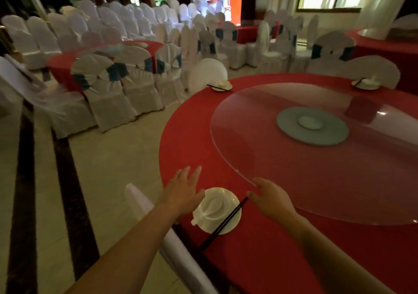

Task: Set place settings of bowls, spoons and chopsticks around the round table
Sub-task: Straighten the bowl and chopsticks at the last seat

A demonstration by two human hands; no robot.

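Note:
A white plate (233,222) lies near the front edge of the round red table (190,140). On it sit a white bowl (211,206) with a white spoon (196,219), and black chopsticks (222,223) lie across its right side. My left hand (183,189) hovers just left of the plate, fingers straight, thumb near the rim. My right hand (271,197) is spread to the right of the chopsticks' far tip and holds nothing. Two more place settings stand at the far left rim (221,85) and the far right rim (366,83).
A glass turntable (260,117) with a grey hub (313,125) covers the table's middle. A white-covered chair back (156,221) stands right below the near setting. More covered chairs (104,90) and another red table (61,63) fill the room to the left and behind.

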